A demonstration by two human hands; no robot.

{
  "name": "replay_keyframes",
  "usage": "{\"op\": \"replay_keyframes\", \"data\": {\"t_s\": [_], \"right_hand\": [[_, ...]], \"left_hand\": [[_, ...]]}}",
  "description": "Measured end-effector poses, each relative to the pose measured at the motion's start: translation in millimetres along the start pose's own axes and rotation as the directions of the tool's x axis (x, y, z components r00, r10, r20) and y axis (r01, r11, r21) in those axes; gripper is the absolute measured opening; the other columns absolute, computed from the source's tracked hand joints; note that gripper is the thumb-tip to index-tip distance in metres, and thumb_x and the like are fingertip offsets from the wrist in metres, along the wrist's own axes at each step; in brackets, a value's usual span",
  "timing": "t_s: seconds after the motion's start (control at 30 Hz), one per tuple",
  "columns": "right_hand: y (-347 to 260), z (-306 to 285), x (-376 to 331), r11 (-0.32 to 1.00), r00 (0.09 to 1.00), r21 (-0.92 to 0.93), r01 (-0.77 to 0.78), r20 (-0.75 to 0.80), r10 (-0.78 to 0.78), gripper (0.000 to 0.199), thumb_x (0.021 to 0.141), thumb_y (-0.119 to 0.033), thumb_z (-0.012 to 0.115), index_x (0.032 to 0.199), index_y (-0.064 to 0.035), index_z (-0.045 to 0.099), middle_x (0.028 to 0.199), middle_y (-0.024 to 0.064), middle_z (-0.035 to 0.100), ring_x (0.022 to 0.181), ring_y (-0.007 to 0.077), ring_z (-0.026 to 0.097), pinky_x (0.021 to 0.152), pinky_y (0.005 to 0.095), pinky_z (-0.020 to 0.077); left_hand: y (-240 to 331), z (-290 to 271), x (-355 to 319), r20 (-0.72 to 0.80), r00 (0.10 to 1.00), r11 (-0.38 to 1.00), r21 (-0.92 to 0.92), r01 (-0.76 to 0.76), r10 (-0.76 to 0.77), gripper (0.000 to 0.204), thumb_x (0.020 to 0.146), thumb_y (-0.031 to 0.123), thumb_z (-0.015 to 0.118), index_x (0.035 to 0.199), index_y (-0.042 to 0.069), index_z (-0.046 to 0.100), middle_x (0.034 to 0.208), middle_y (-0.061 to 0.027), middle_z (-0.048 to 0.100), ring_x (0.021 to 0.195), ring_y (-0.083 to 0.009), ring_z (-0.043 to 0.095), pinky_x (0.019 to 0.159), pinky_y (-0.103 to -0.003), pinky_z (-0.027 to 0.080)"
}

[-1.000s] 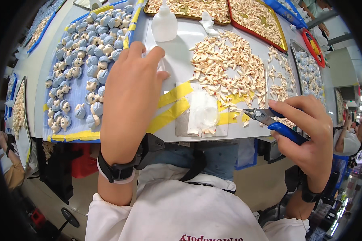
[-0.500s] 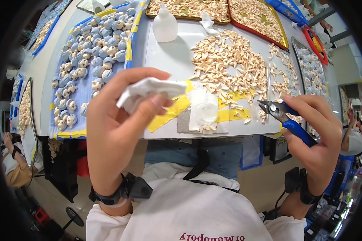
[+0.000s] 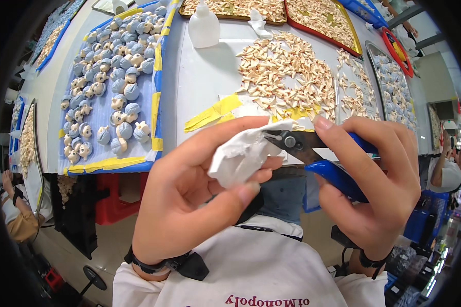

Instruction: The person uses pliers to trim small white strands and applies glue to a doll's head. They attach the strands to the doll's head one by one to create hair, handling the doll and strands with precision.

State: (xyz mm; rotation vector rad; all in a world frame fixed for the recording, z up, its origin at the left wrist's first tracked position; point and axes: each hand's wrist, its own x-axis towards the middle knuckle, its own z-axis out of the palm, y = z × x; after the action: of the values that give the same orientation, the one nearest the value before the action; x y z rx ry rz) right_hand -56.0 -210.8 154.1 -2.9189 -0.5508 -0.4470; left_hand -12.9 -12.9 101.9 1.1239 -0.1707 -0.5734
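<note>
In my left hand is a crumpled white tissue, pinched between thumb and fingers above the table's near edge. My right hand is wrapped round blue-handled cutting pliers. The jaws of the pliers point left and meet the upper right side of the tissue; whether they grip it or only wipe against it I cannot tell. Behind my hands lies a loose spread of small cream pointed pieces with reddish tips. Yellow tape strips stick to the white tabletop beside them.
To the left stands a blue tray edged with yellow tape, holding small doll heads with blue hair. A white squeeze bottle is at the back. Trays of cream pieces line the far side. A metal-rimmed tray sits at right.
My hands have come together over the near edge. The pliers moved left and now touch the tissue, which moved right and down with my left hand.
</note>
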Motion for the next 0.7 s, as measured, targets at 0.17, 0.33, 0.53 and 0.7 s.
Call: {"op": "replay_keyframes", "data": {"t_s": [0.17,0.33,0.53,0.7], "right_hand": [[-2,1,-2,0.996,0.999,-0.087,0.003,-0.053,-0.007,0.057,0.045,-0.003,0.064,0.102,-0.007,0.069,0.089,0.0071,0.06,0.078,0.0231,0.053,0.064,0.031,0.0403],[-2,1,-4,0.976,0.992,-0.196,0.092,-0.071,-0.108,0.057,0.045,-0.005,0.064,0.101,-0.0096,0.07,0.091,0.0054,0.06,0.077,0.0212,0.052,0.063,0.0314,0.0382],[-11,-9,4,0.912,0.978,-0.356,0.205,0.038,-0.205,0.054,0.048,-0.011,0.067,0.102,-0.0125,0.07,0.095,0.0051,0.06,0.078,0.0205,0.051,0.068,0.0366,0.0367],[-17,-11,3,0.884,0.975,-0.411,0.224,0.108,-0.196,0.054,0.05,-0.014,0.067,0.104,-0.0137,0.07,0.098,0.0051,0.06,0.081,0.0206,0.05,0.07,0.0371,0.0363]], "left_hand": [[-6,-9,-1,0.092,0.993,0.964,-0.248,0.099,-0.078,0.07,0.081,0.019,0.062,0.132,-0.017,0.03,0.118,-0.0292,0.053,0.106,-0.0344,0.059,0.09,-0.037,0.051],[-17,-9,0,0.028,1.0,0.994,-0.106,0.005,-0.002,0.062,0.085,0.021,0.063,0.127,-0.016,0.038,0.109,-0.028,0.059,0.096,-0.0333,0.064,0.082,-0.035,0.055],[-19,1,1,-0.096,0.994,0.998,-0.022,-0.06,0.058,0.038,0.086,0.009,0.057,0.116,-0.014,0.05,0.103,-0.0246,0.062,0.087,-0.0285,0.067,0.075,-0.033,0.056],[-24,7,0,-0.136,0.982,0.991,0.034,-0.13,0.134,0.028,0.087,0.004,0.054,0.11,-0.013,0.053,0.097,-0.0214,0.064,0.081,-0.024,0.067,0.072,-0.031,0.057]]}}
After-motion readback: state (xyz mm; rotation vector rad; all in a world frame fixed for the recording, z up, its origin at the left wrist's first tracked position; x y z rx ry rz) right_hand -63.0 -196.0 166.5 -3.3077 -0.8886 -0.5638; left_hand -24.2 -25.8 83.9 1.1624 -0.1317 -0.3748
